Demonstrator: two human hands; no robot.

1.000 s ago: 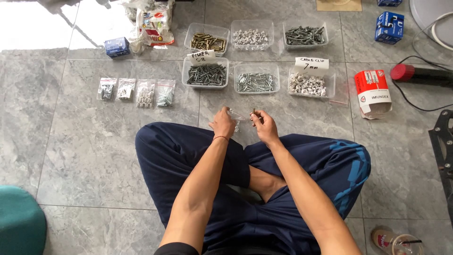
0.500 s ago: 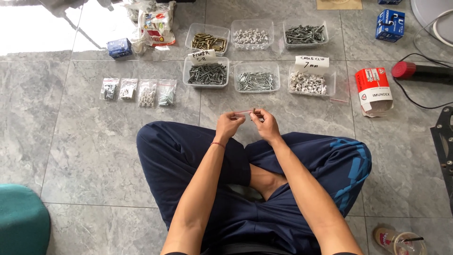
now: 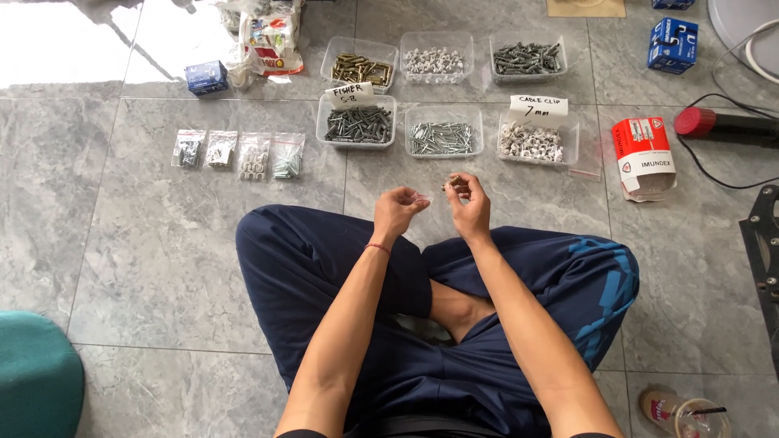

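I sit cross-legged on a grey tiled floor. My left hand (image 3: 398, 209) pinches the top of a small clear plastic bag (image 3: 423, 197) between thumb and fingers. My right hand (image 3: 468, 203) is raised beside it, fingertips closed on a few small screws (image 3: 451, 183) just right of the bag. Both hands hover above my knees, in front of several clear trays: dark screws (image 3: 357, 123), silver screws (image 3: 443, 136), white cable clips (image 3: 531, 141).
Three more trays (image 3: 435, 57) stand in the back row. Several filled small bags (image 3: 239, 152) lie in a row at the left. A red-and-white box (image 3: 643, 156) lies at right, blue boxes (image 3: 673, 43) further back, a teal cushion (image 3: 36, 377) at lower left.
My hands have drawn slightly apart, and my right fingertips have risen with the screws beside the bag. The view has shifted a little.
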